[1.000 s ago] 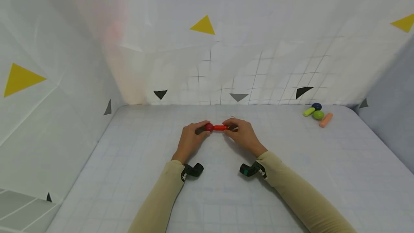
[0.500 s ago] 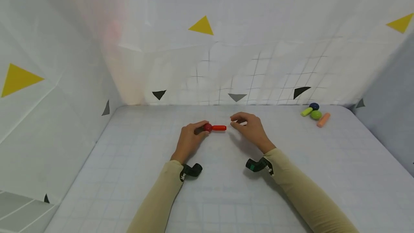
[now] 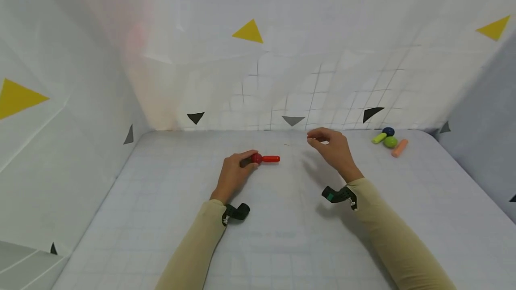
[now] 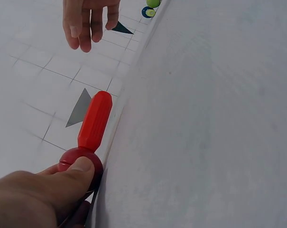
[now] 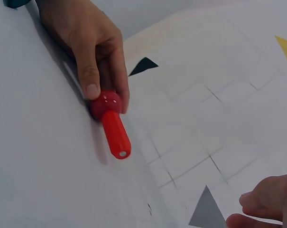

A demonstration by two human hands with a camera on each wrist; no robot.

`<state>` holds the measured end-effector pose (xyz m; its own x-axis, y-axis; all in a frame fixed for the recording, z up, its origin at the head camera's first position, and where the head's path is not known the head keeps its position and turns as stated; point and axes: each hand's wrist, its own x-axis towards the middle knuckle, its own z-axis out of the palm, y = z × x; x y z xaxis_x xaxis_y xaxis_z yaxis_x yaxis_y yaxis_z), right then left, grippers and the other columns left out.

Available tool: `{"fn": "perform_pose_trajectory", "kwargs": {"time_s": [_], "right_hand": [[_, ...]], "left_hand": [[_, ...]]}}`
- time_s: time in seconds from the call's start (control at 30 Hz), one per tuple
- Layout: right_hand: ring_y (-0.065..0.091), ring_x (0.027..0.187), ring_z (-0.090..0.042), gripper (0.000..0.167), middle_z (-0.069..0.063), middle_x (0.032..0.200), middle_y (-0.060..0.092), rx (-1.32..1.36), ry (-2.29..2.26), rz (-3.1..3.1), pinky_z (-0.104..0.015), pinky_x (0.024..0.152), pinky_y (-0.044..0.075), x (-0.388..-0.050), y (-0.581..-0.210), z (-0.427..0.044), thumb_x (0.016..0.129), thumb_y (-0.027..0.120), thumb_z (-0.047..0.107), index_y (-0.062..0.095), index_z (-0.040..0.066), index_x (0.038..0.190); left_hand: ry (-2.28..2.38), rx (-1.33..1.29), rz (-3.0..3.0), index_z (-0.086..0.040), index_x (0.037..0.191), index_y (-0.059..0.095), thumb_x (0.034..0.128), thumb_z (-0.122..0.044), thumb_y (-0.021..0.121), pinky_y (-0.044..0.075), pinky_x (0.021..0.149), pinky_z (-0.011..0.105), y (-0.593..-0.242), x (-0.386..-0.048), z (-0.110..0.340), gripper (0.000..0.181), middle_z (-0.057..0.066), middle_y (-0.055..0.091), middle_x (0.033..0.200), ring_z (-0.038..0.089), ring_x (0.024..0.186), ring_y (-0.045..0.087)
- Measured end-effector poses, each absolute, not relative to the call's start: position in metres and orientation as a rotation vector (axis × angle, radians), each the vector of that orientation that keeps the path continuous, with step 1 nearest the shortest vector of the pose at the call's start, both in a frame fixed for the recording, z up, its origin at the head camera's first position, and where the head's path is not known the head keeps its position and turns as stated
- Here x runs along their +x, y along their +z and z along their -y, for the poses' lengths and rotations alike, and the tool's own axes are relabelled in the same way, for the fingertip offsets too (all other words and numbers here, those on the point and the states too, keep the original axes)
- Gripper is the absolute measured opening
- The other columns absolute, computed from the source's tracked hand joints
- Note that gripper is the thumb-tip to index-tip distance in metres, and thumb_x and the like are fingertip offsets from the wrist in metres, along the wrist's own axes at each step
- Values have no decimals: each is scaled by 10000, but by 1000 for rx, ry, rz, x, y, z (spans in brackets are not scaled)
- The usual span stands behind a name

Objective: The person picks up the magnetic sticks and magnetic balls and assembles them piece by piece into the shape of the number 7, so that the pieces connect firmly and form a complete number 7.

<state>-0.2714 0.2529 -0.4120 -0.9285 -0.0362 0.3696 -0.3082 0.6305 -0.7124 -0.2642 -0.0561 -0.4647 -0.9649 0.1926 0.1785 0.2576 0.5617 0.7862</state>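
A dark red ball (image 3: 256, 159) (image 5: 106, 102) is pinched between the thumb and fingers of the left hand (image 3: 233, 174) (image 4: 43, 192), low over the table. From the ball's right side a bright red faceted rod (image 3: 271, 159) (image 4: 95, 121) sticks out, touching it; a pale spot shows in its free end in the right wrist view. The right hand (image 3: 335, 152) (image 4: 91, 21) is raised to the right of the rod, apart from it. Its fingers are loosely bent, and no object is visible between them; at the right wrist view's lower right, its fingertips (image 5: 247, 202) stand apart.
At the table's back right lie a dark blue bead (image 3: 388, 131), a yellow-green rod (image 3: 379, 138), a green bead (image 3: 390, 142) and an orange rod (image 3: 400, 148). A white sheet wall (image 3: 201, 79) with yellow and dark triangles rises behind the table (image 3: 282, 245).
The right hand has let go of the red rod and moved right and up, away from it. The left hand still pinches the ball. The head view has shifted slightly.
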Motion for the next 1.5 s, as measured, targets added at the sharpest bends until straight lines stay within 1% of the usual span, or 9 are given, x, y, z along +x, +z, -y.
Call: {"fn": "perform_pose_trajectory", "kwargs": {"time_s": [0.27, 0.37, 0.57, 0.67, 0.9, 1.1, 1.33, 1.5], "right_hand": [[662, 1028, -283, 189, -85, 1097, 752, 215, 1192, 2519, -467, 829, 488, -270, -404, -266, 1008, 715, 191, 763, 83, 1155], [663, 1018, -284, 195, -89, 1091, 750, 215, 1163, 2519, -463, 829, 483, -269, -399, -270, 1012, 710, 203, 760, 79, 1154], [667, 1012, -295, 206, -102, 1086, 747, 198, 1108, 2537, -452, 779, 498, -265, -394, -282, 1015, 706, 219, 756, 78, 1158], [664, 1014, -308, 214, -113, 1092, 745, 193, 1096, 2540, -445, 776, 496, -262, -393, -289, 1017, 705, 225, 755, 76, 1162], [663, 1002, -311, 232, -127, 1071, 735, 128, 1024, 2583, -385, 732, 488, -258, -399, -307, 1019, 699, 228, 747, 71, 1182], [659, 1018, -325, 235, -154, 1087, 737, 106, 1004, 2586, -379, 732, 481, -255, -399, -321, 1020, 694, 190, 739, 40, 1195], [649, 1024, -291, 252, -159, 1115, 739, 60, 1042, 2565, -317, 696, 463, -253, -395, -332, 1030, 684, 228, 740, 50, 1200], [642, 1020, -237, 240, -137, 1121, 742, 72, 1049, 2533, -246, 685, 454, -252, -395, -340, 1028, 690, 238, 749, 72, 1191]], "left_hand": [[-1370, -410, 2695, -221, 1381, 707, 949, -193, 795, 441, 1077, 462, -461, -262, 58, 441, 45, 669, 1349, 259, 1254, 572], [-1376, -405, 2700, -236, 1381, 707, 950, -197, 794, 445, 1073, 457, -461, -262, 56, 442, 37, 668, 1351, 256, 1252, 571], [-1401, -368, 2736, -265, 1384, 704, 961, -210, 783, 419, 1098, 476, -462, -261, 54, 434, 41, 644, 1386, 261, 1295, 542], [-1390, -366, 2737, -263, 1384, 703, 961, -213, 783, 414, 1104, 487, -463, -260, 55, 434, 43, 641, 1388, 268, 1301, 536], [-1397, -367, 2728, -251, 1380, 707, 961, -195, 782, 414, 1105, 492, -463, -261, 57, 429, 40, 640, 1391, 266, 1306, 535], [-1410, -367, 2729, -256, 1385, 703, 964, -202, 779, 411, 1107, 483, -463, -261, 55, 431, 35, 640, 1389, 256, 1305, 535], [-1396, -387, 2719, -238, 1388, 702, 963, -197, 781, 419, 1098, 487, -462, -262, 56, 435, 42, 652, 1369, 262, 1282, 548], [-1409, -411, 2694, -215, 1379, 709, 957, -181, 788, 464, 1050, 445, -462, -263, 58, 431, 50, 667, 1341, 237, 1234, 574]]}}
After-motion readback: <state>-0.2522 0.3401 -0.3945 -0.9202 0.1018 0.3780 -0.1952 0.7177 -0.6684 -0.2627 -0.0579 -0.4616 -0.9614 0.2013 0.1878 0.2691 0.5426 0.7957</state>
